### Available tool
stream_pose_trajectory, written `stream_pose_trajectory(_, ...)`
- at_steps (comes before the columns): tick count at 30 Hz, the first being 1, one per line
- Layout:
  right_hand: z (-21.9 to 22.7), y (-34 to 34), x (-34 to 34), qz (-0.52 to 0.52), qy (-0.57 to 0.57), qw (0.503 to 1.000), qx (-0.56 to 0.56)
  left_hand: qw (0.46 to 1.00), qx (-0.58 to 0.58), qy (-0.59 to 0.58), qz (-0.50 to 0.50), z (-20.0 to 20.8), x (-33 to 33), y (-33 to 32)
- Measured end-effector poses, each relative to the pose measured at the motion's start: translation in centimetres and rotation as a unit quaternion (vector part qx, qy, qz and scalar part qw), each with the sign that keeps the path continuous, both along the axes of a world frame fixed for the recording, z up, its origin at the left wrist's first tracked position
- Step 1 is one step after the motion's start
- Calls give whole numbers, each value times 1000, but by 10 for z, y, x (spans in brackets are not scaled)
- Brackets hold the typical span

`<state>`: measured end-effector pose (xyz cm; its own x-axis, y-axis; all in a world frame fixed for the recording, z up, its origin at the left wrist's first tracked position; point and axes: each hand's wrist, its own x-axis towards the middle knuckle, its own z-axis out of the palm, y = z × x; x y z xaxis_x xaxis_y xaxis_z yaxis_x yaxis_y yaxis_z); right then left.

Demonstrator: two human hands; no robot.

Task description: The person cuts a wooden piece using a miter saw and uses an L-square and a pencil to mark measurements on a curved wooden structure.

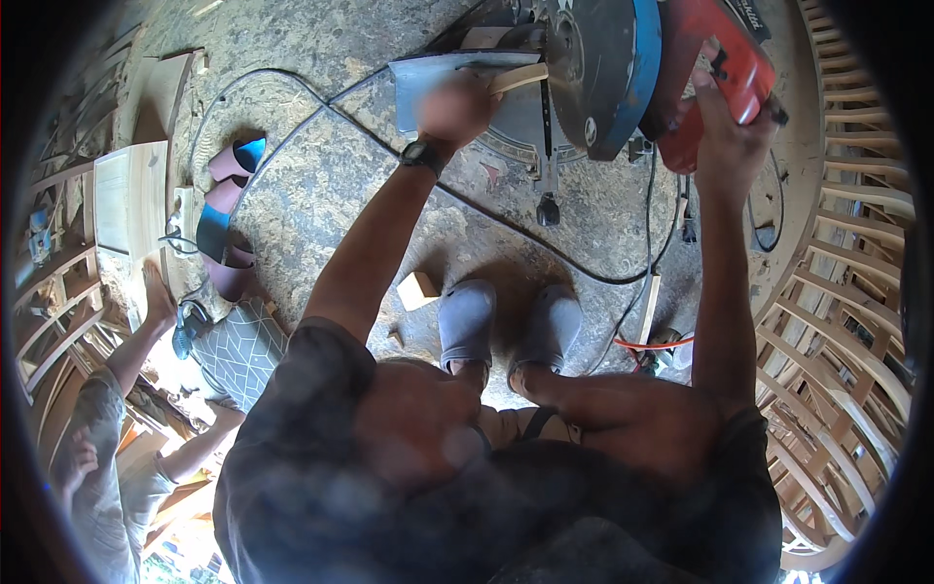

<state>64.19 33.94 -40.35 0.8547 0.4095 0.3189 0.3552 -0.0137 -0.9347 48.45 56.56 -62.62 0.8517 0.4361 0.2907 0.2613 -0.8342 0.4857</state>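
Your grey slippers (506, 326) are standing on the speckled floor (370, 185), a small wood block (417, 289) lying just beside them. Farther out, your left hand (454, 107) is pressing down on a wooden strip (519, 78) lying on the saw's base, while your right hand (728, 127) is clenching the red handle (725, 58) of the miter saw (593, 78).

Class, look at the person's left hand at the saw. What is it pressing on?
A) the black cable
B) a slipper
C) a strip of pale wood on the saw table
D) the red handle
C: the left hand presses the strip of pale wood on the saw table; the right hand grips the red handle.
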Motion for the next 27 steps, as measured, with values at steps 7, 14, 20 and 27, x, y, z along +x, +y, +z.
stream_pose_trajectory(7, -20, -20, 6, 1, 64, 998, 28, 1000, 1, -2, 2, 5, 3, -6)
stream_pose_trajectory(14, 1, -11, 7, 41, 73, 996, -40, 1000, 0, -4, 2, -2, 2, 0)
stream_pose_trajectory(20, -10, -17, -2, 32, 81, 996, -16, 1000, -14, 12, 11, -1, 1, -5)
stream_pose_trajectory(27, -14, -17, -1, 16, 92, 995, -39, 1000, -11, 19, 13, 2, 0, -6)
